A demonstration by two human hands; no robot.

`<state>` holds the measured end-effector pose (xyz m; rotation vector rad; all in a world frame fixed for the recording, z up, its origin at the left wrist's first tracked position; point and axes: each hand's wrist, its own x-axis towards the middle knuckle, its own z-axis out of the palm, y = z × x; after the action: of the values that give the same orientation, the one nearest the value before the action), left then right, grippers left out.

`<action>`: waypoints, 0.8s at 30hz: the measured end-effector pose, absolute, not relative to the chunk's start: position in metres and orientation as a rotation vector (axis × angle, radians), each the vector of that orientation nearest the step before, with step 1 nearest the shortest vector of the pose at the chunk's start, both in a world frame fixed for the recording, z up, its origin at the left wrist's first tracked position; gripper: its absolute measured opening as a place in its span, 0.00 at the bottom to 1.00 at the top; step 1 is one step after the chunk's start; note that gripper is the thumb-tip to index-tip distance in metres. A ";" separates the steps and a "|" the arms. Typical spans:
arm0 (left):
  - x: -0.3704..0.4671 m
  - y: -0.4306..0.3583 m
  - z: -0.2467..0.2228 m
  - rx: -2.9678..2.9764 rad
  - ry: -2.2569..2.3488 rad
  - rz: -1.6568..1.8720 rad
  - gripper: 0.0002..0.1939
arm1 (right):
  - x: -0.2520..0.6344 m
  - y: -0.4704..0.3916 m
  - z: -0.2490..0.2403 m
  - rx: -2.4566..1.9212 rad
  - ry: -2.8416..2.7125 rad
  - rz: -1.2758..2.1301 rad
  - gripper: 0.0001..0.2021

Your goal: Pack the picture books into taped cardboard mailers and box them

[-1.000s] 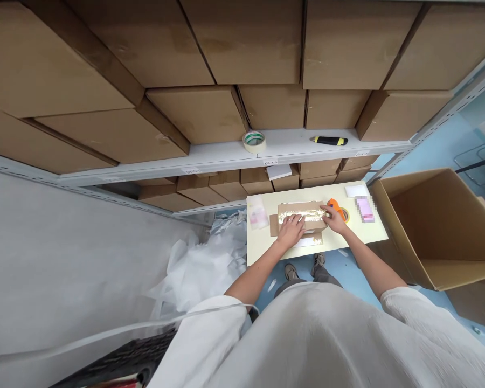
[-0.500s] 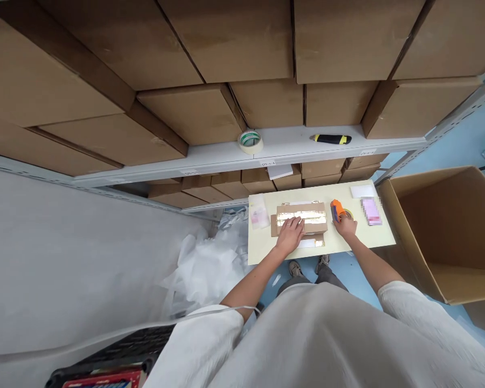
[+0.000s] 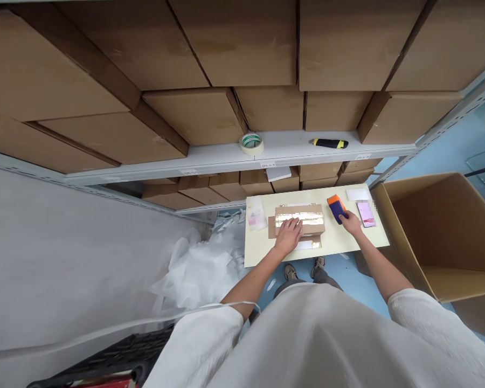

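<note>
A small cardboard box (image 3: 307,229) lies on the pale yellow table (image 3: 262,248), with shiny strips of clear tape (image 3: 312,216) along its top. My left hand (image 3: 290,234) rests on the top of this box, fingers laid out flat over the tape. To the right of the box, my right hand (image 3: 351,222) is closed round an orange and blue tape dispenser (image 3: 337,209), held over the table and apart from the box. One flat side of the dispenser faces up; its tape roll is hidden.
A phone (image 3: 366,214) and a white sheet (image 3: 358,194) lie at the table's right. A plastic bag (image 3: 257,213) is at the left. On the shelf are a tape roll (image 3: 251,144), a utility knife (image 3: 329,143) and several cartons. A big open carton (image 3: 420,269) stands right.
My right hand has turned the tape dispenser so that its blue side now shows, and the yellowish roll is out of sight. My left hand stays on the box.
</note>
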<state>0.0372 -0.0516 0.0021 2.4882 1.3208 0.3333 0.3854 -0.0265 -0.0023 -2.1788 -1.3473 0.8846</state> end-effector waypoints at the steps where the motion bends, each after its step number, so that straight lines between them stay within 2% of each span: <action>1: 0.037 -0.051 0.002 2.484 1.318 0.344 0.27 | 0.391 -0.023 0.010 -2.056 -1.320 0.978 0.17; 5: 0.036 -0.049 0.002 2.472 1.300 0.384 0.26 | 0.396 -0.007 0.065 -1.630 -1.335 1.266 0.22; 10: 0.033 -0.046 0.001 2.457 1.259 0.414 0.25 | 0.361 0.012 0.111 -1.351 -1.322 1.610 0.21; 17: 0.025 -0.043 0.001 2.444 1.194 0.404 0.26 | 0.306 0.018 0.101 -1.299 -1.305 1.792 0.20; 24: 0.022 -0.041 0.003 2.421 1.172 0.421 0.26 | 0.301 0.014 0.094 -1.359 -1.609 1.550 0.22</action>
<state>0.0222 -0.0408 0.0029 2.4210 1.1722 0.4205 0.3013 0.0139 0.0936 -1.3587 -1.6089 1.5499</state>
